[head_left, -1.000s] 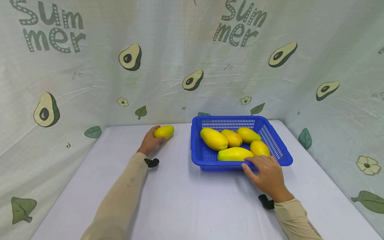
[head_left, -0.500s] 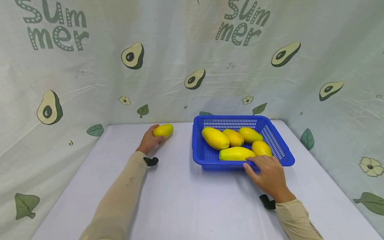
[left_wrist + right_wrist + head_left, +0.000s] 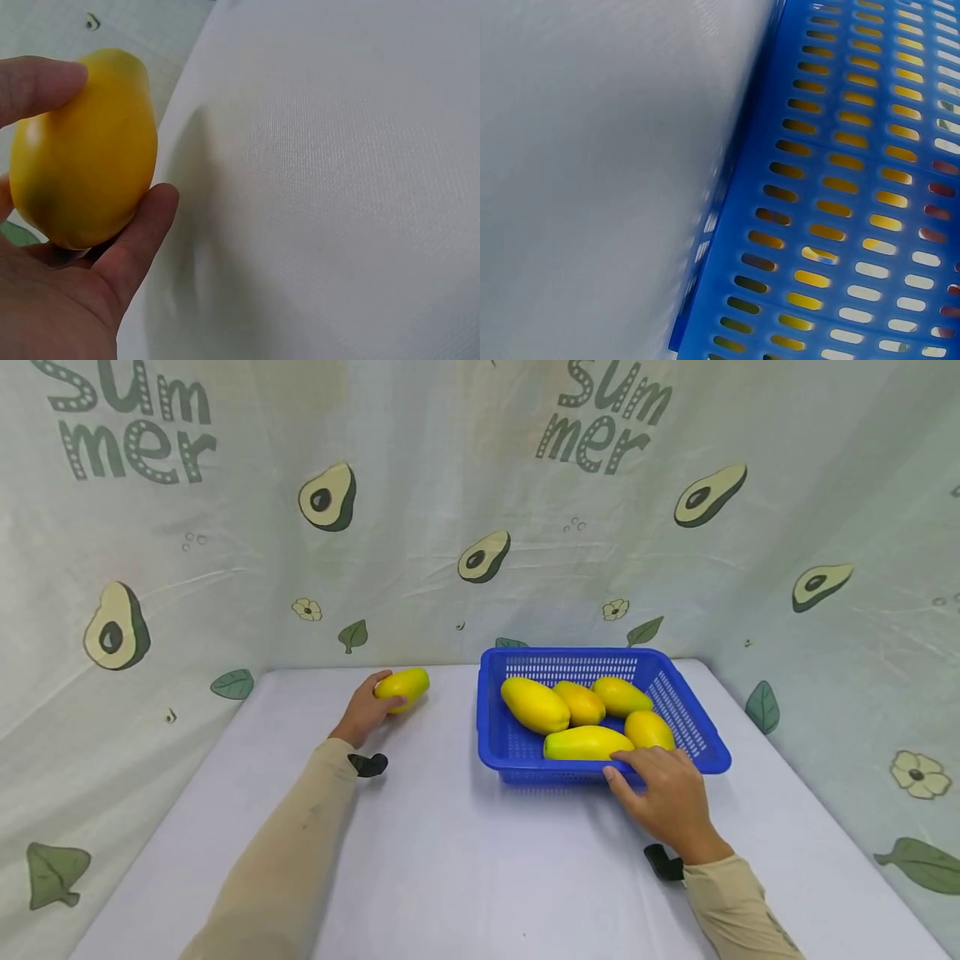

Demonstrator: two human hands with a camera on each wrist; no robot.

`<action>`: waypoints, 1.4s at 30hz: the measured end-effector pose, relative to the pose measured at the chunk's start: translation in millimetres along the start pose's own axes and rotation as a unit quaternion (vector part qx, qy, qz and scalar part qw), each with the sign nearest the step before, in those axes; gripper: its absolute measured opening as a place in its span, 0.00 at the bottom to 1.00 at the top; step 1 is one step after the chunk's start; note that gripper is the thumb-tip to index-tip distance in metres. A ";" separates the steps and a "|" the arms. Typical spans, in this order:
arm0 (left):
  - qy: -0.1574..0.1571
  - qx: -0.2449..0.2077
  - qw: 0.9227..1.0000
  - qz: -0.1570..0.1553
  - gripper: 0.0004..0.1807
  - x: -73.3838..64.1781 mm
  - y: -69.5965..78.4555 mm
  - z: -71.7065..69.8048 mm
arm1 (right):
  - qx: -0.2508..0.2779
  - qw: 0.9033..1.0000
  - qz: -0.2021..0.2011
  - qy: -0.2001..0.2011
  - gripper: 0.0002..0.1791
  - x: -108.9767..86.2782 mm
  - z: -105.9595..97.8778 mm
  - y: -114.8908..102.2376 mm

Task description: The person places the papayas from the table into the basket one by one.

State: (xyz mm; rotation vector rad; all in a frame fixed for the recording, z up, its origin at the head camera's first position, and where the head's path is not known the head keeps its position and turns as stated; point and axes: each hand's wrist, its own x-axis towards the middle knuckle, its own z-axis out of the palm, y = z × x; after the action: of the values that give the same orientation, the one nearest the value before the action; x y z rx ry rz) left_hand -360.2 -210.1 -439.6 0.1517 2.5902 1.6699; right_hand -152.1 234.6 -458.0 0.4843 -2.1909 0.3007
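Observation:
My left hand (image 3: 365, 707) holds a yellow mango (image 3: 402, 689) with a greenish tip, near the back left of the table. In the left wrist view the thumb lies over one side of the mango (image 3: 94, 150) and a finger supports the other side. A shadow falls on the cloth beside it; whether the mango touches the table I cannot tell. To the right stands a blue perforated basket (image 3: 491, 767) with several yellow mangoes inside. My right hand (image 3: 667, 797) grips its front rim, fingers over the edge and thumb outside. The right wrist view shows the slotted basket wall (image 3: 821, 187).
A white cloth covers the table (image 3: 465, 868). Behind and at both sides hangs a pale curtain (image 3: 405, 527) printed with avocados and leaves. One long mango (image 3: 585, 743) lies along the basket's front wall, close to the right hand.
The left hand has shifted slightly left with the mango. My right hand keeps its grip on the basket rim, and the basket stays in place; the head view sways a little.

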 end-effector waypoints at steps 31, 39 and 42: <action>-0.030 -0.081 0.996 -0.006 0.37 -23.5 17.0 -7.8 | 0.007 1.000 0.006 -0.008 0.21 0.4 -4.6 1.2; -0.044 -0.081 0.996 0.011 0.37 -23.7 35.6 -2.9 | 0.015 1.000 0.003 -0.004 0.19 0.4 -3.1 -0.3; -0.049 -0.076 0.996 0.027 0.37 -23.2 37.9 -0.3 | 0.016 1.000 0.001 0.000 0.19 1.1 -2.5 0.0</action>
State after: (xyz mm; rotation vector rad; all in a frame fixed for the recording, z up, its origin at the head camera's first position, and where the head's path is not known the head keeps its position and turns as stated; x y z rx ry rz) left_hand -335.1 -197.4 -405.1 0.2895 2.3989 1.8212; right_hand -151.0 235.2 -455.6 0.4998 -2.1894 0.3377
